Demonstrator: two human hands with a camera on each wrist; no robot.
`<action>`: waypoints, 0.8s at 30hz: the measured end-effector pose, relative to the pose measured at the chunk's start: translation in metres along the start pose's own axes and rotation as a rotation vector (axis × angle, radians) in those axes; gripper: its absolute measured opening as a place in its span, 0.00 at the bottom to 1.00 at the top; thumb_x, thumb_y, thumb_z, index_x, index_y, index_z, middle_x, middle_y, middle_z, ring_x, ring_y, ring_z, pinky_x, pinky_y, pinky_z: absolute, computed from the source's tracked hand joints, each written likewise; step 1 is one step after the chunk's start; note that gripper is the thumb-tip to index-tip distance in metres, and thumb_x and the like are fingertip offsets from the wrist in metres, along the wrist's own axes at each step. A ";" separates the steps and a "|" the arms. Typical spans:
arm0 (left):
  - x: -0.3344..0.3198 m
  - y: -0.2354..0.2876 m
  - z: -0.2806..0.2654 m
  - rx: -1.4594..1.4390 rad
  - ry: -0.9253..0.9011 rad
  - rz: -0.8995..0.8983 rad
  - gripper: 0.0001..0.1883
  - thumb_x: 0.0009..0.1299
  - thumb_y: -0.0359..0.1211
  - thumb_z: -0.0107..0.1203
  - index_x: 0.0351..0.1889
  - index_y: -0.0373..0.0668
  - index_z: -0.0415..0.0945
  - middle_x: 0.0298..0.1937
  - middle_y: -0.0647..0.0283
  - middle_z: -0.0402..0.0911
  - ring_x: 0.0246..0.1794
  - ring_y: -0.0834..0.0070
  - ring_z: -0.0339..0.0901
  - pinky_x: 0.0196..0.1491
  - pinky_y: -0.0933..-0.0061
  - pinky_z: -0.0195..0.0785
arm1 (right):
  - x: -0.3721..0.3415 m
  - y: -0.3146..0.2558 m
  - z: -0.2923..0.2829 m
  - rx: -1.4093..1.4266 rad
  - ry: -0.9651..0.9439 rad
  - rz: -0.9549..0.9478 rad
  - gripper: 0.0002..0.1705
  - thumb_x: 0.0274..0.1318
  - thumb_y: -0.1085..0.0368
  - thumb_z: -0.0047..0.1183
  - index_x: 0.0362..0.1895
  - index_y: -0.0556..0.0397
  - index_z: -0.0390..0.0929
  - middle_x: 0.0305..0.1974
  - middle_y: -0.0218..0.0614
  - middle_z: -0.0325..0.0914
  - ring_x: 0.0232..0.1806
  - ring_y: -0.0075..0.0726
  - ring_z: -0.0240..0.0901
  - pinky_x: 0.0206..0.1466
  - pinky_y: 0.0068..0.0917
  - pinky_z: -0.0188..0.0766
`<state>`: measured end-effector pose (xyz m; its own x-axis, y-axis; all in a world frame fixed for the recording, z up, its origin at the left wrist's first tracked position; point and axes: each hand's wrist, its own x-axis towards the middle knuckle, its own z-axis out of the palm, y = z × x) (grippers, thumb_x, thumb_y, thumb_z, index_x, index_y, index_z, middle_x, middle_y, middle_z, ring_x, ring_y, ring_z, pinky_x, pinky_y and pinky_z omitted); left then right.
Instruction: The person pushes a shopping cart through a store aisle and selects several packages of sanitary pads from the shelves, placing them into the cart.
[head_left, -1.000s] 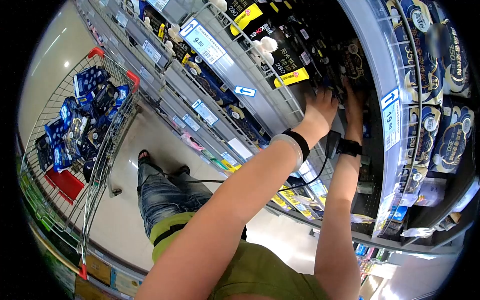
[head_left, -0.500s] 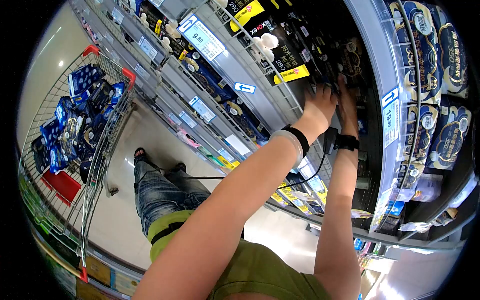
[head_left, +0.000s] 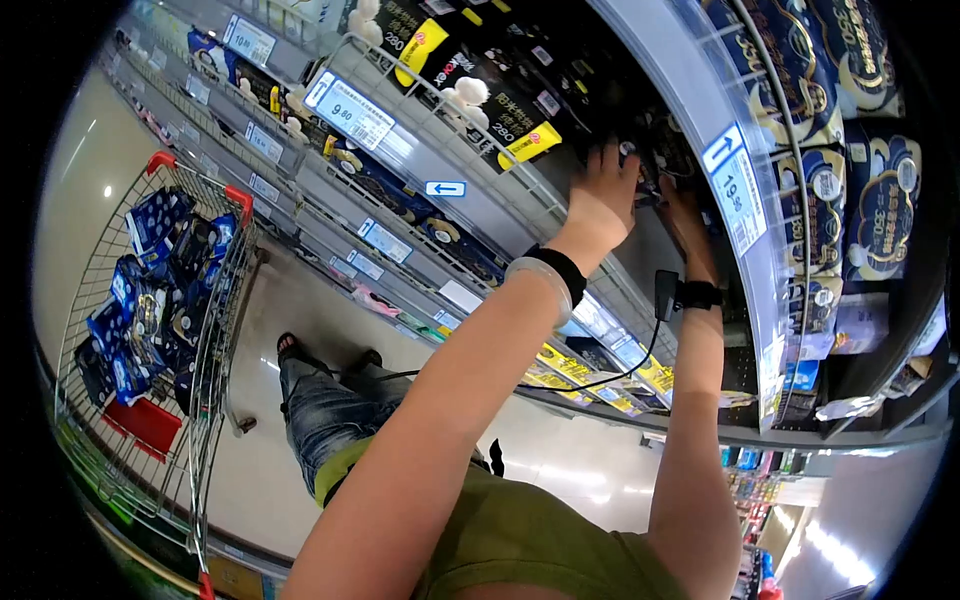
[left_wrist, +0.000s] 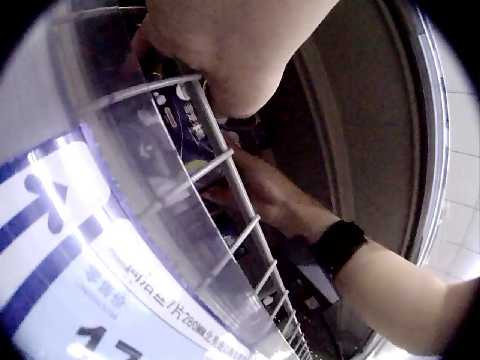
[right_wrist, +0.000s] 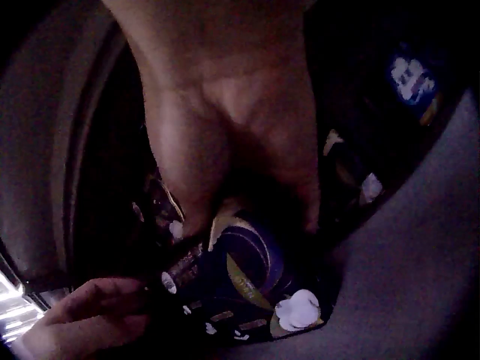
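Both hands reach deep into a dark shelf bay. In the right wrist view my right hand (right_wrist: pixel 232 135) grips a dark blue pack (right_wrist: pixel 255 262) with white and gold markings, thumb on one side and fingers on the other. My left hand's fingers (right_wrist: pixel 97 311) lie beside the pack's end, their tips lost in shadow. The head view has my left hand (head_left: pixel 603 200) with fingers extended near dark packs, and my right hand (head_left: pixel 688 225) close to its right. Wire fencing partly covers the pack (left_wrist: pixel 184 124) in the left wrist view, below my left hand (left_wrist: pixel 225 52).
Black packs with yellow labels (head_left: pixel 530 145) fill the shelf beside the hands. A wire rail (head_left: pixel 540 190) and price tags (head_left: pixel 350 108) line its edge. More blue packs (head_left: pixel 885 200) stand at the right. A trolley (head_left: pixel 145 430) holding several blue packs is at the left.
The head view has shifted, so the shelf packs sit further left and the trolley lower. Both hands have changed position inside the bay, with the gap between them wider.
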<state>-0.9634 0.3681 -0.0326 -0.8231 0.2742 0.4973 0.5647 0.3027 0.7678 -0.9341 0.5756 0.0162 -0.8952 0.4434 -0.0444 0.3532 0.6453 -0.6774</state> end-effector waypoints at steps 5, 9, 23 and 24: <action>0.004 -0.004 -0.003 -0.064 0.075 -0.015 0.31 0.50 0.34 0.52 0.54 0.44 0.54 0.57 0.51 0.53 0.57 0.57 0.53 0.51 0.55 0.53 | -0.028 0.018 -0.025 -0.070 -0.012 0.176 0.29 0.48 0.47 0.47 0.45 0.58 0.66 0.40 0.30 0.65 0.39 0.23 0.59 0.41 0.21 0.58; 0.003 -0.003 -0.003 -0.140 0.106 0.040 0.32 0.51 0.35 0.51 0.56 0.43 0.53 0.55 0.51 0.58 0.53 0.58 0.57 0.50 0.56 0.54 | -0.062 0.012 -0.028 -0.227 0.036 0.135 0.25 0.47 0.48 0.48 0.38 0.58 0.70 0.34 0.28 0.67 0.34 0.22 0.60 0.39 0.19 0.58; 0.007 -0.006 -0.007 -0.212 -0.265 0.182 0.35 0.52 0.33 0.54 0.55 0.44 0.46 0.47 0.48 0.63 0.46 0.53 0.63 0.46 0.61 0.61 | -0.097 -0.023 0.020 0.733 0.102 0.097 0.19 0.44 0.72 0.52 0.44 0.53 0.66 0.39 0.32 0.66 0.40 0.31 0.61 0.44 0.28 0.59; 0.006 -0.005 -0.009 -0.234 -0.253 0.194 0.30 0.52 0.32 0.55 0.50 0.39 0.51 0.46 0.44 0.64 0.46 0.50 0.63 0.46 0.59 0.60 | -0.097 -0.020 0.020 0.739 0.103 0.090 0.19 0.44 0.72 0.52 0.44 0.53 0.66 0.39 0.32 0.66 0.40 0.31 0.61 0.44 0.28 0.59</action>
<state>-0.9718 0.3600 -0.0302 -0.6455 0.5308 0.5492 0.6552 0.0155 0.7553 -0.8598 0.5074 0.0193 -0.8286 0.5543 -0.0788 0.1172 0.0342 -0.9925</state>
